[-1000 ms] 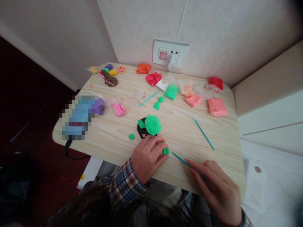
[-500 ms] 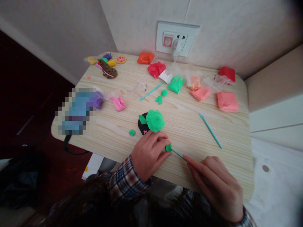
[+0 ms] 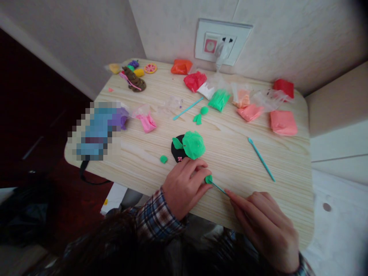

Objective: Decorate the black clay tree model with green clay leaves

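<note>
My left hand (image 3: 185, 188) pinches a small green clay piece (image 3: 208, 179) between thumb and fingertips, low over the table's front part. In my right hand (image 3: 266, 224) is a thin blue modelling tool (image 3: 219, 187), its tip touching the green piece. Just beyond my left fingers lies a black clay base (image 3: 177, 151) with a small pink flower on it. A large rounded green clay shape (image 3: 194, 145) and a green leaf (image 3: 177, 143) rest on that base. To its left sits a small green clay lump (image 3: 163, 159).
Two more blue tools (image 3: 261, 159) lie on the wooden table (image 3: 138, 161). Several clay packets, among them a green packet (image 3: 219, 100) and a pink packet (image 3: 147, 123), spread across the back. Green clay leaves (image 3: 197, 119) lie mid-table. A brown clay figure (image 3: 135, 81) stands at back left.
The whole view has shifted slightly, so things appear a little further right. Both hands keep their grips, and the tool tip still touches the green piece.
</note>
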Demonstrator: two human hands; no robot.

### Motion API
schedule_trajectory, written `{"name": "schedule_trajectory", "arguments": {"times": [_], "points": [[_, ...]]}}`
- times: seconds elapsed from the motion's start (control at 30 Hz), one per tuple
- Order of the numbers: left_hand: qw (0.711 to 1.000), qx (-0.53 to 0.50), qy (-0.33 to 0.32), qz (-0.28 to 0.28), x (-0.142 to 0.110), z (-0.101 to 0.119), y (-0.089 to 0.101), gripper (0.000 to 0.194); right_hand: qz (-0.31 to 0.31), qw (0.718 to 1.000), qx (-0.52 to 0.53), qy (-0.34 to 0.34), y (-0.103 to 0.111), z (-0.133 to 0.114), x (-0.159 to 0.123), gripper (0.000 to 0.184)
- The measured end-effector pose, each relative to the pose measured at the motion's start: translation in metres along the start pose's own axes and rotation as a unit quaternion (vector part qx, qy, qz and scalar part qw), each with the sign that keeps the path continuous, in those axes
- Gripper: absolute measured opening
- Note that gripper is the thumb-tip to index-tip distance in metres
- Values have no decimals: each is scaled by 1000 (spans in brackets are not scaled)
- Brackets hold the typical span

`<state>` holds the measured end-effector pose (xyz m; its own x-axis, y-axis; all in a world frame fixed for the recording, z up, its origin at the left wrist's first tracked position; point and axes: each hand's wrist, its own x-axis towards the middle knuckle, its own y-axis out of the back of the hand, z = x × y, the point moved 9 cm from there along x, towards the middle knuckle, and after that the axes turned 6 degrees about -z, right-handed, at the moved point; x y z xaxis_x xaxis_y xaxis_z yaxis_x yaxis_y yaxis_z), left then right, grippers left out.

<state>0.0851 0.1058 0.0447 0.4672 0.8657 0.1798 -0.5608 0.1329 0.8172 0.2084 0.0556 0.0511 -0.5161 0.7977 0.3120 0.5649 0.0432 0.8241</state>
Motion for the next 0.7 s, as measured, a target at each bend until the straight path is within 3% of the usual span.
{"name": "schedule_trajectory", "arguments": {"times": [0.43,0.7], "points": [[1000,1,2,2,0,0,1,17,8,1000,4,7,5,-3,-2,43],[1000,-16,9,-1,-1,-3,0,16,5,1000,-3,11,3,-3,0,38]]}}
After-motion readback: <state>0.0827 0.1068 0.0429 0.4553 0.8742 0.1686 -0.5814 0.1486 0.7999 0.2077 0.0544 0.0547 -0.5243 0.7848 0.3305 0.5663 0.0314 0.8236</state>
